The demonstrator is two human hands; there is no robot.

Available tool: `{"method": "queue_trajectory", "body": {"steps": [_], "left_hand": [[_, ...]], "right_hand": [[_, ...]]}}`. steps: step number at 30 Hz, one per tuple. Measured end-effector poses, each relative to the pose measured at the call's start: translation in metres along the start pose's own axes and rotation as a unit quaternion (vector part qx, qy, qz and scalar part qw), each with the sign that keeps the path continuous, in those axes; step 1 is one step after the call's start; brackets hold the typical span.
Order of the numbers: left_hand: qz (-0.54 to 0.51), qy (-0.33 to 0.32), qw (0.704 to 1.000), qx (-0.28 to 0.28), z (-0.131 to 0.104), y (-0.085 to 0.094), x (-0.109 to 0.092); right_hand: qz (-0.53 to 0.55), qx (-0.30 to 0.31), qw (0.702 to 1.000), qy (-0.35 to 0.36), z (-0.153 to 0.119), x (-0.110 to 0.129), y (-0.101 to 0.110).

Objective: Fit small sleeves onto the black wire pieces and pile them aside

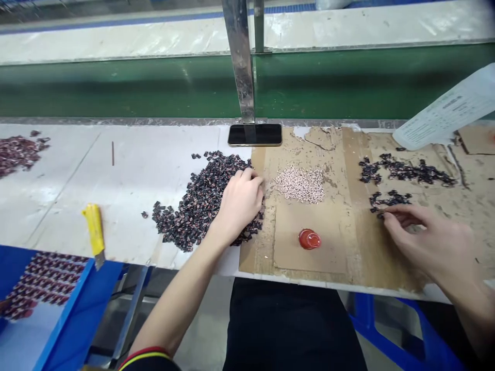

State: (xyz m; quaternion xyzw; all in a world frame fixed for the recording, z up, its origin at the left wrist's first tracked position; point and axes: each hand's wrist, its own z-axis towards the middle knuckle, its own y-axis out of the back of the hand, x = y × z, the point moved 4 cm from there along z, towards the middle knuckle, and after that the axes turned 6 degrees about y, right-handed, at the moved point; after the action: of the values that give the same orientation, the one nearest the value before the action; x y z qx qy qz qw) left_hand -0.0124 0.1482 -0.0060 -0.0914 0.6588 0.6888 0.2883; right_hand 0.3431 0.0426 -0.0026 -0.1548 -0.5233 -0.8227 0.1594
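Many dark pieces (201, 201) meet curled left fingers (248, 176), grip hidden; right fingers (406, 209), nearly together, perhaps pinch one.

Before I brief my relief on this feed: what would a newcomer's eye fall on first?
Probably the big heap of small black pieces left of centre, with the left hand at its right side. Next, the round, glossy red object on the cardboard, nearer the person than the pale pink granules. Farther left, the yellow utility knife also stands out.
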Motion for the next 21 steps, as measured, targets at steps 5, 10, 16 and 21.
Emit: {"method": "queue_trajectory", "body": {"steps": [5, 10, 16, 21], "left_hand": [[-0.041, -0.005, 0.999, 0.009, -0.002, 0.008, 0.009], [-0.101, 0.040, 0.993, -0.049, -0.006, 0.020, 0.010], [-0.412, 0.156, 0.897, -0.040, -0.033, 0.023, -0.001], [-0.507, 0.180, 0.843, -0.021, -0.048, 0.018, -0.017]], "right_hand": [[0.003, -0.013, 0.999, 0.042, 0.020, 0.026, -0.007], [0.016, 0.102, 0.985, 0.138, 0.049, 0.085, -0.057], [-0.012, 0.153, 0.970, 0.187, 0.062, 0.115, -0.088], [-0.015, 0.153, 0.968, 0.196, 0.064, 0.116, -0.091]]}}
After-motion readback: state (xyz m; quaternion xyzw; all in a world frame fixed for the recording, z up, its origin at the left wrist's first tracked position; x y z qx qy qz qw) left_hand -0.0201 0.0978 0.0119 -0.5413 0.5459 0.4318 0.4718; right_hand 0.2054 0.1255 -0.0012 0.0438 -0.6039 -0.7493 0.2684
